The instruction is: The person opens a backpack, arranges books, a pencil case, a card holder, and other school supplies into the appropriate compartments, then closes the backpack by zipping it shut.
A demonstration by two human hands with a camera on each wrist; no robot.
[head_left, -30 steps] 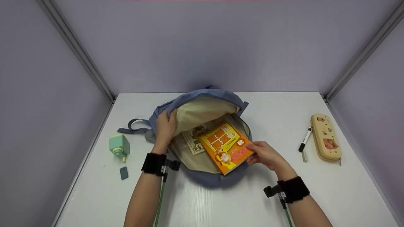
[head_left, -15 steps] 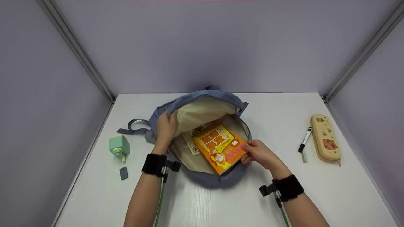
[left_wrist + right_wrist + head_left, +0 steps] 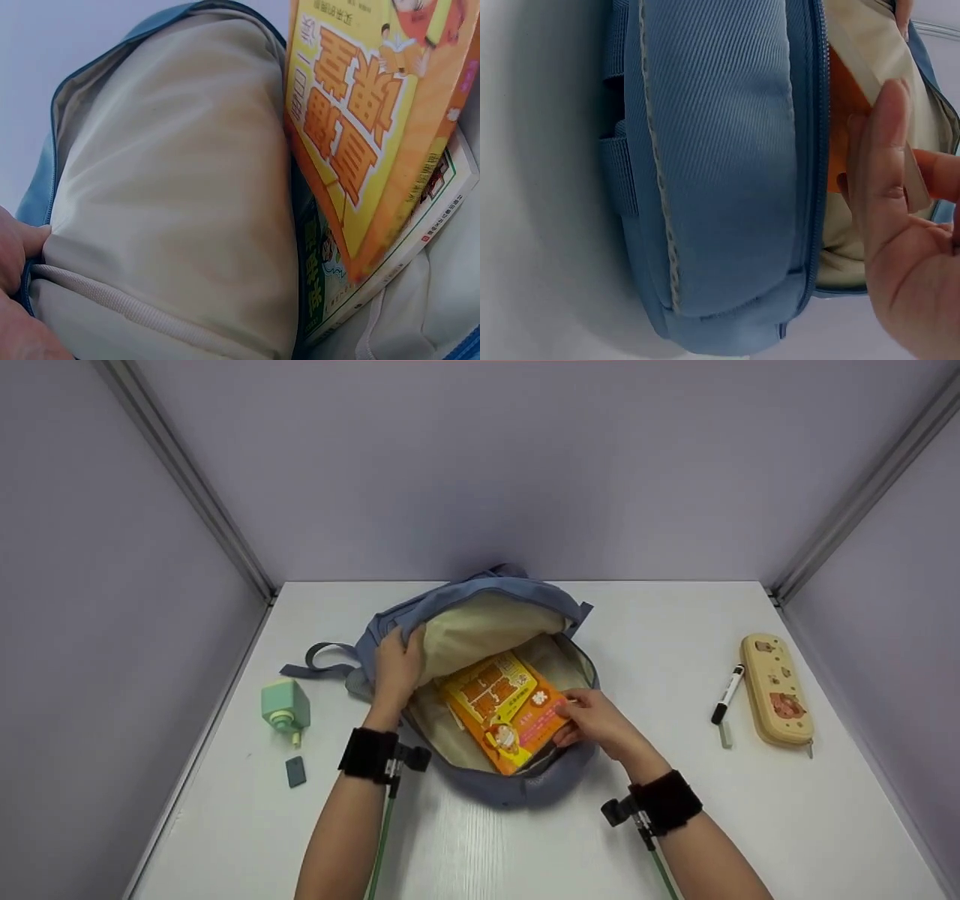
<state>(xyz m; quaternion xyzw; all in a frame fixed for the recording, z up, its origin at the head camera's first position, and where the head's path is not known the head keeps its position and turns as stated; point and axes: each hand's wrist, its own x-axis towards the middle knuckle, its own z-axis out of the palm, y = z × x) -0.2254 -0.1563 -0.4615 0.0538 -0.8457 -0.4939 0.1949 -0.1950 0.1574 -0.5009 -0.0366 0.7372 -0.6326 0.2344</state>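
A blue backpack (image 3: 480, 793) with a cream lining lies unzipped at the middle of the table. My left hand (image 3: 397, 669) grips the edge of its raised flap (image 3: 172, 150) at the left side. Between the thumb and fingers of my right hand (image 3: 596, 724) is an orange and yellow book (image 3: 517, 712), pinched by its right edge and lying tilted within the backpack's opening. Its far corner reaches under the flap. Beneath it in the left wrist view lies a second book (image 3: 330, 262) with a white spine and green cover, mostly hidden by the orange one.
To the left are a mint-green bottle-shaped item (image 3: 285, 706) and a small dark flat piece (image 3: 295, 772). On the right lie a yellow pencil case (image 3: 778, 690), a black-and-white marker (image 3: 727, 695) and a small pale green stick (image 3: 725, 735). Grey walls enclose the table's back and sides.
My right hand has moved left with the orange book, carrying it deeper into the backpack and over the second book. My left hand keeps holding the flap, nearly still.
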